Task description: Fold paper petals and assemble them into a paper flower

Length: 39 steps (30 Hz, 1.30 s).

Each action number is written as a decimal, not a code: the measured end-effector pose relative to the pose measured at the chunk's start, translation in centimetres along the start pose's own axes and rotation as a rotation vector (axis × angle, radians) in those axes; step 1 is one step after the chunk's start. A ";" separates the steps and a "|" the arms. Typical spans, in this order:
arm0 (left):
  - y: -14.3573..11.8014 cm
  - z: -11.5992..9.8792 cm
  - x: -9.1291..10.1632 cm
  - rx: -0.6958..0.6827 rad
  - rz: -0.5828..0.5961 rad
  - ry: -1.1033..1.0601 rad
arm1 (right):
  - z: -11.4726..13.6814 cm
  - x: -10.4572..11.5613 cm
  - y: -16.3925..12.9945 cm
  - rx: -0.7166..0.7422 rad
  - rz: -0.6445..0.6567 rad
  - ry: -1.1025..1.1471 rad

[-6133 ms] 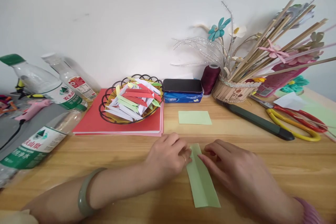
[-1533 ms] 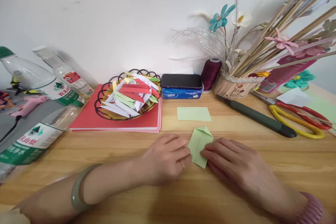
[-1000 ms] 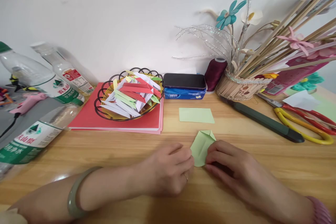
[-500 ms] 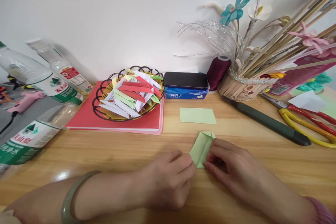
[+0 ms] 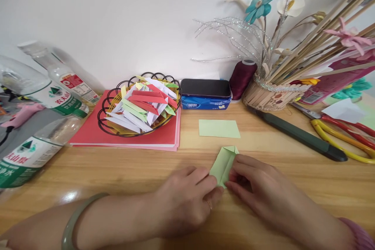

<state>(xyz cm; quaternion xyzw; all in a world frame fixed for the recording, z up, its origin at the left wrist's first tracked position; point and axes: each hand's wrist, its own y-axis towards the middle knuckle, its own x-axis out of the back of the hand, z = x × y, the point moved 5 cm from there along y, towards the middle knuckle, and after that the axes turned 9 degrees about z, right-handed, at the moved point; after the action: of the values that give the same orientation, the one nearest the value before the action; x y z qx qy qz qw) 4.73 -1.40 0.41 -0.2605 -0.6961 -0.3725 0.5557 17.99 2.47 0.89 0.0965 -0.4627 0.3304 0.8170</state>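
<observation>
Pinching folded green paper [image 5: 223,162] between left hand [image 5: 187,199] and right hand [image 5: 258,187] (both grasping); uneven pressure risking a crooked crease.

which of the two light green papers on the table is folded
The folded green paper pinched between both hands; the flat green sheet behind it lies untouched, unfolded.

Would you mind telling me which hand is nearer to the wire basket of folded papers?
Left. The left hand lies below and right of the wire basket, on the near side of the folded green paper. The right hand is farther right, beyond that paper.
</observation>
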 end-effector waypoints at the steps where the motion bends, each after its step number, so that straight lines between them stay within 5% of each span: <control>1: 0.0 0.0 0.0 0.001 0.003 0.002 | 0.1 -0.1 0.0 -0.002 0.037 0.007; 4: 0.0 0.0 0.0 -0.009 0.007 0.014 | 0.1 -0.3 0.0 -0.008 0.085 0.000; 13: 0.0 -0.1 0.4 -0.067 -0.012 0.031 | -0.2 -0.4 -1.1 0.056 -0.031 -0.108; 16: -0.1 0.3 0.4 -0.058 -0.030 0.051 | 0.5 -0.7 -2.3 0.194 0.030 -0.236; 20: -0.1 0.9 0.6 -0.089 -0.026 0.163 | 2.0 -0.7 -4.4 0.384 -0.116 -0.531; 28: 0.0 0.3 0.9 -0.120 -0.041 0.181 | 4.3 -2.7 -3.8 0.204 -0.283 -0.665; 33: 0.1 0.9 0.9 -0.101 -0.055 0.106 | 4.0 -0.7 -2.9 0.180 -0.033 -0.233; 37: -0.1 0.5 2.6 -0.197 -0.177 0.068 | 2.0 2.5 -2.8 0.035 -0.243 -0.295; 39: -0.1 -0.1 3.2 -0.250 -0.187 0.041 | 1.1 2.4 -2.7 -0.004 -0.225 -0.319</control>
<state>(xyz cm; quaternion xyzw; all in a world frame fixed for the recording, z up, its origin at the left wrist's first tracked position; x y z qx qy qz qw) 3.91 -1.68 3.47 -0.2541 -0.6538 -0.5118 0.4960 19.75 0.97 3.84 0.1969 -0.5733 0.2166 0.7653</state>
